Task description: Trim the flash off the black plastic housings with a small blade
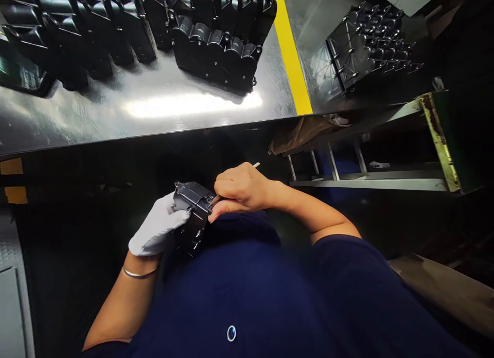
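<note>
My left hand point(154, 227), in a white glove, is closed around a black moulded plastic part point(193, 194) held in front of my waist. The part has a rounded top, small lugs and metal-looking pins on its lower side. My bare right hand point(243, 187) is closed in a pinch at the part's right end. From its fist sticks the pale end of a slim tool point(256, 165); a thin dark tip shows between thumb and fingers, against the part. What kind of tool it is, I cannot make out.
Beyond my hands is a shiny metal table point(173, 111) with rows of similar black parts point(216, 65). Yellow tape point(293, 54) crosses it; another black stack point(351, 54) stands right of it. Below right are a metal rack point(370, 184) and a brown bag point(303, 134).
</note>
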### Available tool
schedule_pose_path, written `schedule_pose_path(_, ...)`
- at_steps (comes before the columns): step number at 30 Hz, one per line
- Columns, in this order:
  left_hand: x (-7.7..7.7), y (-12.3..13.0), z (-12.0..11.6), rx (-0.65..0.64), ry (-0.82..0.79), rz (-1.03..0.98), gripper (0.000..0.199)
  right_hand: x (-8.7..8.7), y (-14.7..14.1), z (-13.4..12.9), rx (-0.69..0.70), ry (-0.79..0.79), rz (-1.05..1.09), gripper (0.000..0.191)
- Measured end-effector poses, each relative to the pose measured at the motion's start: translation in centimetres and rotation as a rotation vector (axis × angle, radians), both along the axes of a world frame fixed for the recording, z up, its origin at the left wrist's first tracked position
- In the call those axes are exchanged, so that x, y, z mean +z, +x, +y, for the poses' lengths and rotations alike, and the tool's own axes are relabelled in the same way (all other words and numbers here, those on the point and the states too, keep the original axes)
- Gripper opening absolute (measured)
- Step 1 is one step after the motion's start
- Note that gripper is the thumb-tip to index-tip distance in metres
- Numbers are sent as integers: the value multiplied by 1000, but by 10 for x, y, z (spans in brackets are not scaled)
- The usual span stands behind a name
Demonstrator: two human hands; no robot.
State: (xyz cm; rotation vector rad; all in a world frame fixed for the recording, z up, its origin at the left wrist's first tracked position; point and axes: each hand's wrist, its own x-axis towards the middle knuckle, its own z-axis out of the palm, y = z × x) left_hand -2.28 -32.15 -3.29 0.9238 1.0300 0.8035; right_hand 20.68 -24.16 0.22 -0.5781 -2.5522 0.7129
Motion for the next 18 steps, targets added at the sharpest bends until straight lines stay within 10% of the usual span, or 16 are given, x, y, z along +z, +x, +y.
schedule_pose_path(5,4,-8,0,-30,-28,59,48,-2,7,3,150,-291,27,66)
schedule_pose_path(13,19,-3,17,-157,110,562,51,-2,-6,1,-120,-702,-21,38)
schedule_pose_path(18,4,4,8,705,403,693,60,-13,-5,2,-573,-770,252,36)
